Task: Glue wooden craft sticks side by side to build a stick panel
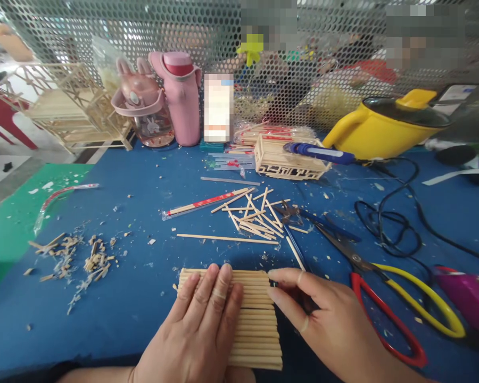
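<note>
A flat panel of round wooden sticks (257,335), laid side by side, is at the near edge of the blue table. My left hand (195,324) spreads its fingers flat across the panel's left part; skin shows under the near edge, apparently its thumb. At the panel's far right corner, my right hand (319,306) has thumb and forefinger bent close together against the stick ends. Beyond the panel lie one long stick (227,239) and a loose heap of cut sticks (259,218). Blue-handled pliers (291,213) lie beside the heap.
Scissors (357,259) lie right of my right hand, near a purple object (467,298). A blue pen-like tool (323,153) rests on a small wooden frame (291,165), with black cable (383,223) nearby. Scraps (96,260) lie left; bottles (182,106) and a yellow pot (379,133) stand behind.
</note>
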A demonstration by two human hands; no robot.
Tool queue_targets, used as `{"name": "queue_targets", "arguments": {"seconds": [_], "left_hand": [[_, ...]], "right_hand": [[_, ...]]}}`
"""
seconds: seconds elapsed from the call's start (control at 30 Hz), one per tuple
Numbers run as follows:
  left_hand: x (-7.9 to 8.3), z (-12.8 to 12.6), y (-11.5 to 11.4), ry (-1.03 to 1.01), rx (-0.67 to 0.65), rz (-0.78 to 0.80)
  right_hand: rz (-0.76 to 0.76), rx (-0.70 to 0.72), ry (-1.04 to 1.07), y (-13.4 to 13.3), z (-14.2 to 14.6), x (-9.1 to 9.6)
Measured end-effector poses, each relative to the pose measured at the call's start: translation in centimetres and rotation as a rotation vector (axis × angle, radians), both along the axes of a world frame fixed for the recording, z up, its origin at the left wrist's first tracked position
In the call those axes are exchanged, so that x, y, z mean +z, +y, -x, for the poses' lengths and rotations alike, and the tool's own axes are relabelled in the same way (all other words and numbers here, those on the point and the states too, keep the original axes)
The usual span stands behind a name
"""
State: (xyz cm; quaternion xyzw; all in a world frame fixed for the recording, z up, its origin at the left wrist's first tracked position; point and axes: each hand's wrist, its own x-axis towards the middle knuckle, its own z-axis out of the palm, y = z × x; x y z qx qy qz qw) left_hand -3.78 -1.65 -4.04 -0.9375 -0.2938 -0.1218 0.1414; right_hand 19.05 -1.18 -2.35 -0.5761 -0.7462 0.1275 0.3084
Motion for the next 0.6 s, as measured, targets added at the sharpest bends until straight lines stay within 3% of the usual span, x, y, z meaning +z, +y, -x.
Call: {"name": "queue_targets", "arguments": {"seconds": [0.23, 0.4, 0.6], "left_hand": [[0.23, -0.48, 0.0, -0.057, 0.025, -0.013], [0.26, -0.93, -0.06, -0.09, 0.103, -0.017], [0.75, -0.57, 0.07, -0.166, 0.114, 0.104]], "right_hand": [[-0.177, 0.086, -0.136, -0.12, 0.14, -0.28], [-0.114, 0.063, -0.174, -0.06, -0.34, -0.82], [-0.025, 0.051, -0.101, 0.3, -0.42, -1.02]]}}
